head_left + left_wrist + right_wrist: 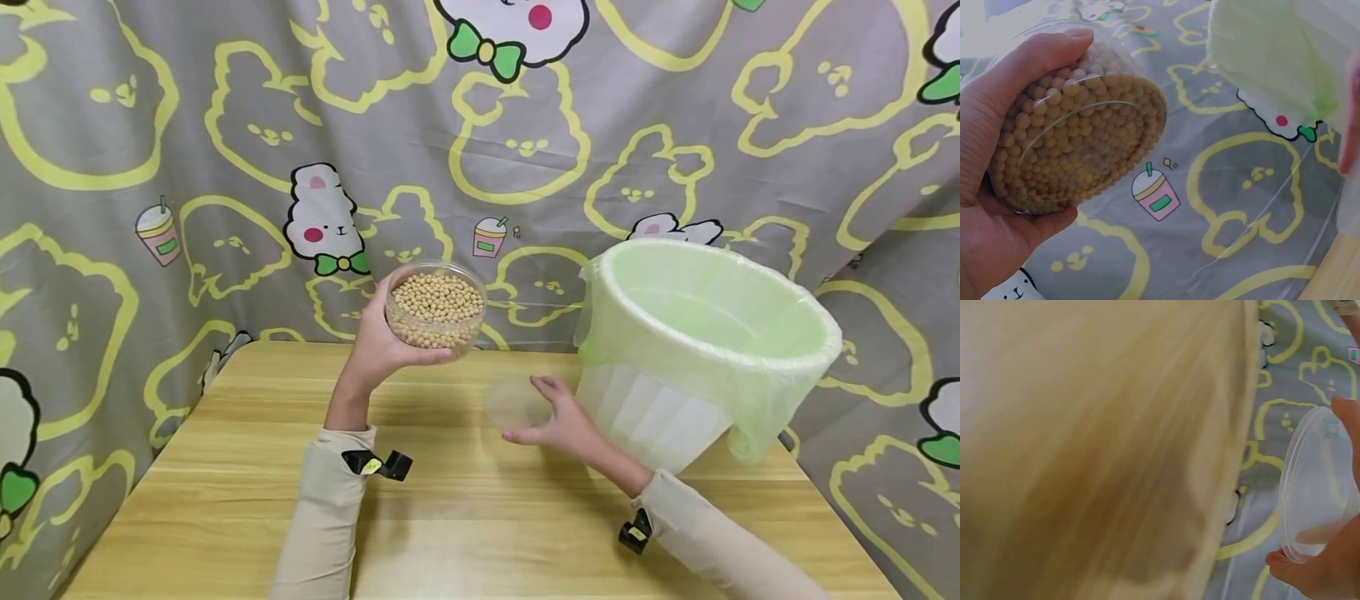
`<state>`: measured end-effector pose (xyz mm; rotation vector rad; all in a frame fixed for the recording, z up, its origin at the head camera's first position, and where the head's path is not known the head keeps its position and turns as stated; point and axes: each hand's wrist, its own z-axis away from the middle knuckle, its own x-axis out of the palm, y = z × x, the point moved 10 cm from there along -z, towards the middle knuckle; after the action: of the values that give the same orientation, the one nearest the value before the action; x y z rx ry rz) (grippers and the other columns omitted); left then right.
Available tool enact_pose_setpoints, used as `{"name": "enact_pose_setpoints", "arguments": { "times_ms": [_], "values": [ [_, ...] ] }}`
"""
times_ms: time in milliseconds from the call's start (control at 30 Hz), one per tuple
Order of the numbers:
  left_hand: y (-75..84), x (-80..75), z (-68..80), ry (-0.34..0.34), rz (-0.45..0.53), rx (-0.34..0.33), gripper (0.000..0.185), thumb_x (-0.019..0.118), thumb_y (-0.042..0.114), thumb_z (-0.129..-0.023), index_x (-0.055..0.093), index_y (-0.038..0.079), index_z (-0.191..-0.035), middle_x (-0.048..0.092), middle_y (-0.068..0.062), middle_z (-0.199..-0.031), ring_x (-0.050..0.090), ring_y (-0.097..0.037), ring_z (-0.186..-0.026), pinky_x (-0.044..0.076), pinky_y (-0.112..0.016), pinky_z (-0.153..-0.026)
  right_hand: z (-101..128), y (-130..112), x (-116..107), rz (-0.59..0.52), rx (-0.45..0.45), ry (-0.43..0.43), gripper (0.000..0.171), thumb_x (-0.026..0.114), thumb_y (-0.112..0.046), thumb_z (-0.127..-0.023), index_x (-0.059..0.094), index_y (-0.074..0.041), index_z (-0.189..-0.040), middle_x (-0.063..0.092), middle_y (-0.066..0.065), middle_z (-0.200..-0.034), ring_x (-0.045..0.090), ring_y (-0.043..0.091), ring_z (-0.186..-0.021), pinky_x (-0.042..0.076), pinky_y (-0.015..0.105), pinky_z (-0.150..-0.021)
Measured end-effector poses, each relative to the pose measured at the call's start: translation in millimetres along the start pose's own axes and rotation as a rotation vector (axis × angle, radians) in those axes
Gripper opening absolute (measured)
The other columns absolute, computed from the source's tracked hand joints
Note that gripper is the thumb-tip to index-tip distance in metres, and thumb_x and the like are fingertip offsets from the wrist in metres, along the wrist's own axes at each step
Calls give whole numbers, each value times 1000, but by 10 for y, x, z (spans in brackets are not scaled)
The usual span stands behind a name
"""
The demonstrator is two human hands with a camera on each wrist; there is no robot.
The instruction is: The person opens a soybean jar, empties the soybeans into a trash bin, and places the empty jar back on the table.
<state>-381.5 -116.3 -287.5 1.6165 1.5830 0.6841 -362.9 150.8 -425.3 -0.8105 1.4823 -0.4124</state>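
Gripping the clear tub (436, 310) of soybeans from the side, the left hand (378, 346) held it upright above the table (465, 517), left of frame centre. Lower and nearer the camera, the right hand (564, 423) pinched the clear lid (516, 404) by its edge. To the right of both stood the bin (697, 350) with a green bag, closest to the right hand. Behind hung a cartoon curtain (150, 125).
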Motion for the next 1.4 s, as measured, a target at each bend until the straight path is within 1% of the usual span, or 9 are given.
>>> {"name": "enact_pose_setpoints", "arguments": {
  "times_ms": [133, 267, 400, 633, 833, 967, 1133, 1233, 1400],
  "values": [
    [0, 29, 4, -5, -12, -11, 117, 99, 1, -54, 40, 20, -152, 42, -9, -152, 46, -22, -134, 43, -49, -113, 12, 110, 88, 24, 10, -15, 116, 93, -50, -66, 39, 3, -154, 32, 30, -158, 41, 52, -141, 40, 63, -113],
    [10, 37, 3, -5, -18, -7, 117, 99, 1, -53, 40, 20, -152, 43, -8, -152, 46, -22, -135, 41, -50, -114, 30, 201, 167, 74, 9, -26, 117, 93, -53, -64, 42, 5, -152, 37, 30, -155, 46, 51, -137, 44, 61, -111],
    [19, 35, -1, -5, -32, 3, 118, 100, 2, -53, 40, 20, -153, 44, -7, -151, 46, -22, -135, 40, -50, -115, 49, 258, 213, 84, 7, -29, 118, 94, -53, -63, 42, 6, -151, 39, 30, -153, 48, 50, -135, 44, 60, -111],
    [14, 18, -4, -5, -38, 1, 119, 100, 2, -53, 39, 21, -153, 44, -6, -151, 45, -22, -136, 41, -50, -115, 58, 284, 248, 78, 13, -37, 119, 95, -50, -63, 40, 7, -152, 39, 30, -153, 47, 49, -136, 43, 60, -112],
    [-4, 21, 7, -6, -35, -9, 119, 100, 2, -52, 39, 21, -153, 44, -7, -151, 46, -23, -137, 41, -50, -115, 75, 284, 293, 134, 9, -66, 122, 97, -48, -59, 40, 9, -150, 45, 29, -147, 53, 46, -130, 47, 58, -109],
    [-3, 18, 12, -4, -39, -10, 120, 100, 2, -52, 39, 21, -153, 44, -7, -151, 46, -23, -136, 41, -50, -115, 80, 276, 312, 150, 6, -78, 123, 97, -50, -58, 41, 9, -150, 45, 29, -147, 52, 45, -131, 47, 57, -109],
    [9, 6, 20, -3, -45, -23, 120, 100, 4, -53, 38, 21, -154, 43, -8, -152, 45, -24, -137, 41, -51, -115, 88, 246, 354, 222, -25, -91, 123, 96, -54, -58, 42, 8, -150, 48, 28, -147, 53, 44, -131, 47, 56, -110],
    [6, 5, 23, -5, -44, -27, 120, 100, 4, -54, 37, 18, -155, 43, -9, -152, 45, -25, -137, 40, -52, -115, 94, 213, 376, 268, -55, -92, 122, 95, -54, -59, 43, 9, -149, 51, 28, -144, 53, 44, -130, 46, 56, -110],
    [-11, 18, 30, -7, -40, -29, 121, 100, 4, -53, 37, 19, -155, 43, -7, -152, 45, -25, -138, 41, -52, -115, 99, 203, 426, 320, -86, -114, 121, 92, -56, -64, 40, 11, -150, 49, 32, -143, 51, 45, -130, 46, 56, -109]
  ]
}}
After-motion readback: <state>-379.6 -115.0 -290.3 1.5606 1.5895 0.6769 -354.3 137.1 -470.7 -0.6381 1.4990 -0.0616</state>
